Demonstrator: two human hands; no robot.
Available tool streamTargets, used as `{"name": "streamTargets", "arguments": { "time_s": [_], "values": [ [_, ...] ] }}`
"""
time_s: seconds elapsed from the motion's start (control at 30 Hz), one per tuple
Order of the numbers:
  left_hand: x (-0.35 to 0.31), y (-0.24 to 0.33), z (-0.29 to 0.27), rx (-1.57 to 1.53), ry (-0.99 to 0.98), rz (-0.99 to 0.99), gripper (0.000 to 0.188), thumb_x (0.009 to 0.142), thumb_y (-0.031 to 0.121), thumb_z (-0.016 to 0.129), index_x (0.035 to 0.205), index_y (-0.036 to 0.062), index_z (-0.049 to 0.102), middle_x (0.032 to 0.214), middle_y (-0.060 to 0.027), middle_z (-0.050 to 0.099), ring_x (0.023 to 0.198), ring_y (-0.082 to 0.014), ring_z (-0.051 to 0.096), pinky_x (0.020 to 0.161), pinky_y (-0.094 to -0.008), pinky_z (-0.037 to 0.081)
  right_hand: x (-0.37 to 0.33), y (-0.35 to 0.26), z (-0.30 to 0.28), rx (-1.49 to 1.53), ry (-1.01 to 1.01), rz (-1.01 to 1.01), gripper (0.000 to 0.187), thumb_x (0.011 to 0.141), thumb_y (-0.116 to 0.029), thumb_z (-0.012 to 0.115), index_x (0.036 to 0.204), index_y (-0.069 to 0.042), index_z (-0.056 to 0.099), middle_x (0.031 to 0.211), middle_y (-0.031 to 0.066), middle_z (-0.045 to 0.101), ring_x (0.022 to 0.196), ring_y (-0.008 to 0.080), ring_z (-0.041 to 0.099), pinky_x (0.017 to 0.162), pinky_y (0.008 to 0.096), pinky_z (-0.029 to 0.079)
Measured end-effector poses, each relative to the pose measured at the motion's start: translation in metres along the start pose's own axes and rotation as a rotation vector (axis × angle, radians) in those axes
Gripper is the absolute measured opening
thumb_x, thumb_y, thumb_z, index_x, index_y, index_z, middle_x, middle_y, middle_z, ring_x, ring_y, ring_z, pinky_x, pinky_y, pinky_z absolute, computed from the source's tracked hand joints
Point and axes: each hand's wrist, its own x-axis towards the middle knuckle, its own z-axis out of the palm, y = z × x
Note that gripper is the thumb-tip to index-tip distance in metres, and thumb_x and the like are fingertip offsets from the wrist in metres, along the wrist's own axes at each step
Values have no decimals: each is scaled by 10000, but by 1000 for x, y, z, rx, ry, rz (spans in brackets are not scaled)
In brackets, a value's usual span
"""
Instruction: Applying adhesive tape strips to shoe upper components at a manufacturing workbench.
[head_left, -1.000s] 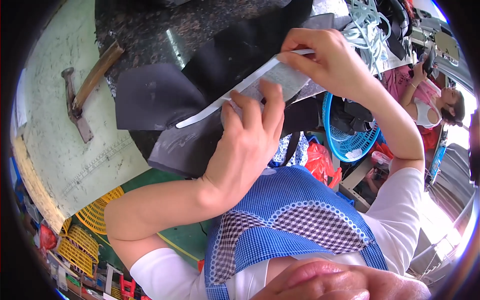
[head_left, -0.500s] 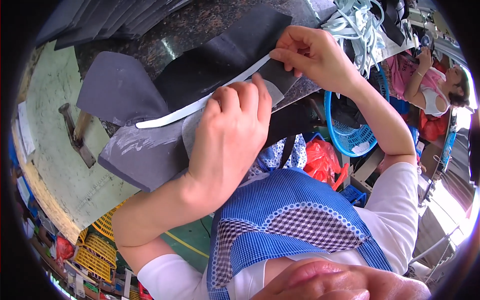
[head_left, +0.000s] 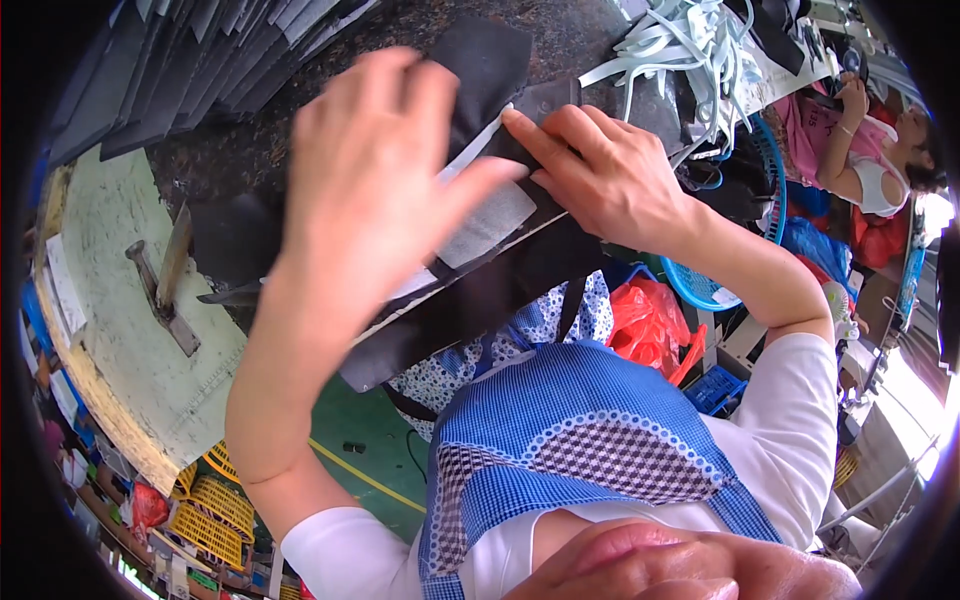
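Note:
A piece of dark sheet material (head_left: 485,60) lies on the dark speckled tabletop, with a narrow white strip (head_left: 474,150) along it. My right hand (head_left: 618,178) rests on the work, its index fingertip pressed on the strip's far end and its fingers stretched out. Blurred by motion, my left hand (head_left: 365,175) spreads over the sheet, thumb pointing right and fingers apart. It covers much of the sheet and the strip's near part. Below the strip, a light grey patch (head_left: 488,225) shows between my hands. Part of the dark material hangs over the table's front edge.
A hammer (head_left: 160,300) lies on a pale green board at left. Several dark sheets (head_left: 200,70) are stacked at the far left. Loose pale strips (head_left: 690,55) heap at the far right, above a blue basket (head_left: 775,190). Another person (head_left: 830,140) sits at right.
My left hand has swung up and away from the strip, its fingers opening out. My right hand has shifted down and left onto the strip. The dark flaps have been folded or turned.

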Motion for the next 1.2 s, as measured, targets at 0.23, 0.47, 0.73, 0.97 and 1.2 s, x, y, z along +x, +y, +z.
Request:
{"name": "streamTargets", "arguments": {
  "time_s": [0.23,0.47,0.73,0.97,1.2],
  "values": [
    [-35,7,-33,-183,-68,-135,252,774,168,880,792,80,645,883,-51,693,779,-285,647,697,-447,453,32,39,-30,1044,-318,688,374,1073,-344,663,1264,-31,734,960,82,746,807,113,663,693,313,544],
    [-59,60,6,203,-130,194,51,865,31,659,831,20,623,1354,-219,703,1236,-317,692,974,-390,551,59,85,-35,824,-667,746,449,964,-356,775,1269,-31,723,876,84,729,861,230,735,760,340,582],
    [-47,86,4,527,-361,183,98,945,155,606,937,69,652,1392,-238,683,1307,-298,655,1001,-354,543,30,45,-10,-133,83,-121,279,886,-206,683,1124,-86,766,1182,24,732,1113,230,676,822,337,560],
    [-74,76,-4,669,-213,120,142,958,138,645,851,131,552,937,-113,795,747,-148,772,566,-253,525,28,9,-24,180,163,-240,460,704,-90,757,1162,-54,782,1307,97,750,1141,322,687,943,448,572],
    [-22,-6,-67,-18,-435,-272,313,795,239,859,1018,53,743,869,-101,710,818,-326,723,708,-456,562,40,2,-1,973,-90,159,108,1007,-54,672,1070,30,695,927,160,718,780,337,671,746,377,566]
  ]
}}
